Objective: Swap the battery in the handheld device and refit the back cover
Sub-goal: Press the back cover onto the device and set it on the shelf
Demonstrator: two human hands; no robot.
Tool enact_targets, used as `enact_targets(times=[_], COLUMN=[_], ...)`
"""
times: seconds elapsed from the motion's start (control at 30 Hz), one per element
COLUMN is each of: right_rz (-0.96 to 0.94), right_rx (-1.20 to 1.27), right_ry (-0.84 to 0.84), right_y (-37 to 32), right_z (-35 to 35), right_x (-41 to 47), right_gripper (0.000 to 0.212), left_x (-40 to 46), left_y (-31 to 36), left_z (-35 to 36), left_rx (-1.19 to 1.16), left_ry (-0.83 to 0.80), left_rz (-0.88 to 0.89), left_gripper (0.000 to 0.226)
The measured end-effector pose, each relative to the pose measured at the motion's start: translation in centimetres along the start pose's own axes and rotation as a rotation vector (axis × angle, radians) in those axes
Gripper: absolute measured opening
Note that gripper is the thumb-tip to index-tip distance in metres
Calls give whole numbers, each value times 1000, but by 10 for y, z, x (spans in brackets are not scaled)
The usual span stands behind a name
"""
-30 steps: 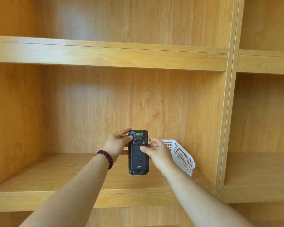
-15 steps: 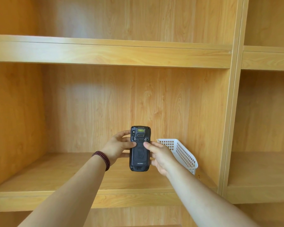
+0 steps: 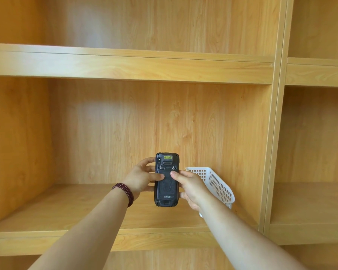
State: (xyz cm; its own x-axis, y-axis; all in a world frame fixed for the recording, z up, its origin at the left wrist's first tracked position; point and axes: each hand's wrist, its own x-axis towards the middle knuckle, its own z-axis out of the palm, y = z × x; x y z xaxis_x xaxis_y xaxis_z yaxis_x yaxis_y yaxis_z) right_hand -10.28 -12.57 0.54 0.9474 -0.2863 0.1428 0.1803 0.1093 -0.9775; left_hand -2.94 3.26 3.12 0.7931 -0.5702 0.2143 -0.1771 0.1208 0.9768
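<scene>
Right hand (image 3: 191,189) hides perhaps half the basket (image 3: 217,184).

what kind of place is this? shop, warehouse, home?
Can't say for sure. It looks like a storeroom or office with built-in storage: wooden shelving fills the view, a white perforated basket sits on one shelf, and both hands hold a rugged handheld device, the scanner type used for stock work.

Light wooden shelving (image 3: 129,69) fills the view, an upright divider (image 3: 275,133) splitting two bays.

A white perforated basket (image 3: 217,184) sits on the wooden shelf (image 3: 66,209)
</scene>
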Motion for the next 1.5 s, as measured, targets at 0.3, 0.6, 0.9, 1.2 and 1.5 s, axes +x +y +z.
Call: enact_targets(times=[0.3, 0.6, 0.9, 1.2, 1.5], right_rz=[3, -5, -2, 0, -86], right_rx=[-26, 1, 23, 2, -81], right_ry=[4, -33, -24, -27, -9], right_y=[-1, 2, 0, -1, -3], right_z=[1, 1, 3, 2, 1], right_x=[-1, -5, -2, -2, -5], right_gripper=[21, 21, 24, 23, 42], left_x=[-2, -5, 1, 7, 10], left_y=[-6, -7, 4, 13, 10], left_z=[0, -5, -9, -9, -3], left_rx=[-6, 69, 60, -11, 69], left_ry=[5, -53, -55, 16, 147], left_rz=[16, -16, -6, 2, 88], left_gripper=[56, 61, 51, 30, 27])
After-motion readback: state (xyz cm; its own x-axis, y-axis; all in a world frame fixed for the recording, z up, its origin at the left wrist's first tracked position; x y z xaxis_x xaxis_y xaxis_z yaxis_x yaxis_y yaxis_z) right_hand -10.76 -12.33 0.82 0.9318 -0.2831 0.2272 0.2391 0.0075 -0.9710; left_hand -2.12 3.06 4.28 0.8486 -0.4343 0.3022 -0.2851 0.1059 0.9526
